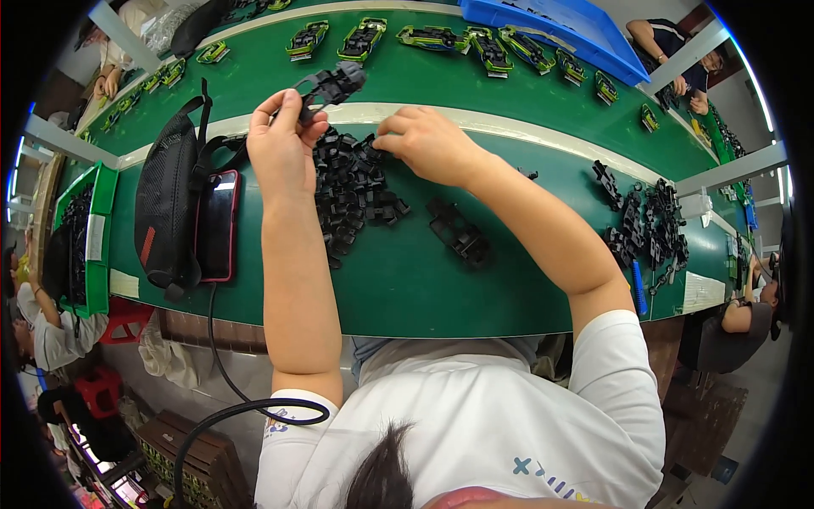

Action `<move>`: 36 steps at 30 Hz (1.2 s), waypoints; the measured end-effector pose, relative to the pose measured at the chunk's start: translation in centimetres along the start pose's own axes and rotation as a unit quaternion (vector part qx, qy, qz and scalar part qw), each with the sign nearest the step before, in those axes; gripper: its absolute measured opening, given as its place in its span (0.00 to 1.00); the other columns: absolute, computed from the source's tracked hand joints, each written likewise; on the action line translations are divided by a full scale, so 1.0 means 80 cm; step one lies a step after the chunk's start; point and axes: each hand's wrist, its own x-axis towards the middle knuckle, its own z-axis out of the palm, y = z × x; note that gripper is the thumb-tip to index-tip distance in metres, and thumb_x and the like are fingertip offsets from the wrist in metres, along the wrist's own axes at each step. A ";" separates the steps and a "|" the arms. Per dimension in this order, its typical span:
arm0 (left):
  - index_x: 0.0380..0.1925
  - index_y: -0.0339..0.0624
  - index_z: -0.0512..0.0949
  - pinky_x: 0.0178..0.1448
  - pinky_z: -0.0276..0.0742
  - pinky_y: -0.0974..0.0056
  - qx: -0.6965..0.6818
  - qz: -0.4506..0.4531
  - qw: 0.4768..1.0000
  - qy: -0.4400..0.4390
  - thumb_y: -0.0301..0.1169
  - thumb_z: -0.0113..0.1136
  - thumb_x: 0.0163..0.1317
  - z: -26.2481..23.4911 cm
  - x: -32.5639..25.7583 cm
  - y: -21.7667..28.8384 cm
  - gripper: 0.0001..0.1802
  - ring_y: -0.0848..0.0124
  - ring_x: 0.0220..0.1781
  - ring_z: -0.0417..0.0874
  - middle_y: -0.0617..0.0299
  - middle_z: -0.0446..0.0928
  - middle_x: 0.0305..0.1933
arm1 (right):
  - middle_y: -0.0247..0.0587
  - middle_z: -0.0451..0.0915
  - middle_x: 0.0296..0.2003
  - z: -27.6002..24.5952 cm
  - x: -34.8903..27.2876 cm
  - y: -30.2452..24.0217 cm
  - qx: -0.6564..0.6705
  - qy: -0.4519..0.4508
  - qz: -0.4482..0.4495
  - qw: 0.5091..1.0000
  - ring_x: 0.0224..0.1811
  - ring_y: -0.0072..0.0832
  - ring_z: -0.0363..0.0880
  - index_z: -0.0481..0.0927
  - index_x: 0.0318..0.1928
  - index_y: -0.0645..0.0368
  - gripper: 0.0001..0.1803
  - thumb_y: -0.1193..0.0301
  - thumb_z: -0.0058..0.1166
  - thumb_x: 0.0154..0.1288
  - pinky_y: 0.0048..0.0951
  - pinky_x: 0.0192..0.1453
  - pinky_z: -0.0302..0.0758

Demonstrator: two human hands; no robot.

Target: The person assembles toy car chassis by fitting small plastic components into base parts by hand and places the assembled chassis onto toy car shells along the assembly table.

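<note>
My left hand (286, 144) is raised over the green bench, its thumb and fingers closed on a black plastic chassis part (337, 85). Below and beside it spreads a pile of small black plastic parts (349, 182). At the pile's far right edge my right hand (428, 146) reaches in with curled fingers. Its fingertips are pressed together against the parts, and what they pinch is too small to make out. Another black chassis (458, 232) lies on the bench between the pile and my right forearm.
A black bag (172, 199) and a phone (218, 225) lie left, near a green crate (100, 242). More black parts (649, 225) and a blue-handled tool (638, 287) lie right. Green-trimmed chassis (363, 40) and a blue bin (564, 36) occupy the far strip; people sit around.
</note>
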 end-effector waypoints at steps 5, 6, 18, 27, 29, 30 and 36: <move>0.39 0.34 0.70 0.26 0.81 0.71 0.018 -0.004 0.999 -0.035 0.28 0.56 0.62 0.013 -0.010 -0.009 0.10 0.69 0.25 0.81 0.56 0.76 0.31 | 0.32 0.79 0.37 -0.006 -0.014 0.001 -0.024 -0.022 0.011 0.999 0.45 0.32 0.75 0.81 0.36 0.55 0.10 0.76 0.57 0.50 0.34 0.48 0.72; 0.39 0.33 0.70 0.27 0.82 0.71 0.018 -0.008 0.999 -0.046 0.27 0.56 0.62 0.016 -0.012 -0.010 0.09 0.67 0.26 0.82 0.55 0.76 0.31 | 0.32 0.79 0.36 -0.014 -0.020 0.000 0.020 0.015 0.034 0.999 0.43 0.33 0.76 0.81 0.36 0.56 0.09 0.75 0.58 0.50 0.33 0.46 0.72; 0.33 0.35 0.72 0.52 0.77 0.61 -0.068 -0.136 0.972 -0.181 0.24 0.53 0.62 0.055 -0.060 -0.054 0.03 0.62 0.45 0.81 0.52 0.79 0.38 | 0.36 0.77 0.44 -0.061 -0.100 -0.024 0.639 0.142 0.312 0.688 0.42 0.21 0.76 0.80 0.35 0.61 0.07 0.71 0.60 0.59 0.25 0.47 0.72; 0.36 0.37 0.79 0.36 0.68 0.74 -0.014 -0.145 0.969 -0.198 0.32 0.57 0.62 0.067 -0.095 -0.071 0.09 0.78 0.32 0.75 0.63 0.78 0.34 | 0.32 0.79 0.35 -0.070 -0.112 -0.029 0.692 0.205 0.308 0.621 0.39 0.16 0.75 0.79 0.38 0.64 0.10 0.70 0.58 0.61 0.20 0.46 0.72; 0.37 0.37 0.79 0.30 0.65 0.74 0.009 -0.204 0.948 -0.244 0.39 0.51 0.66 0.058 -0.080 -0.064 0.16 0.78 0.28 0.72 0.62 0.78 0.33 | 0.31 0.79 0.35 -0.078 -0.125 -0.014 0.698 0.147 0.296 0.636 0.39 0.16 0.75 0.79 0.38 0.64 0.10 0.70 0.58 0.61 0.20 0.46 0.72; 0.37 0.37 0.79 0.30 0.65 0.74 0.010 -0.205 0.948 -0.242 0.39 0.51 0.66 0.060 -0.079 -0.060 0.16 0.78 0.28 0.72 0.62 0.78 0.33 | 0.31 0.79 0.34 -0.082 -0.129 -0.010 0.702 0.086 0.281 0.649 0.38 0.16 0.75 0.79 0.38 0.64 0.10 0.69 0.58 0.61 0.20 0.45 0.72; 0.50 0.36 0.72 0.19 0.56 0.78 0.200 -0.246 0.892 -0.321 0.37 0.52 0.65 0.059 -0.075 -0.051 0.19 0.82 0.17 0.65 0.68 0.75 0.31 | 0.37 0.80 0.38 -0.085 -0.127 -0.017 0.632 -0.091 0.274 0.719 0.40 0.19 0.75 0.80 0.33 0.66 0.10 0.70 0.60 0.57 0.22 0.48 0.71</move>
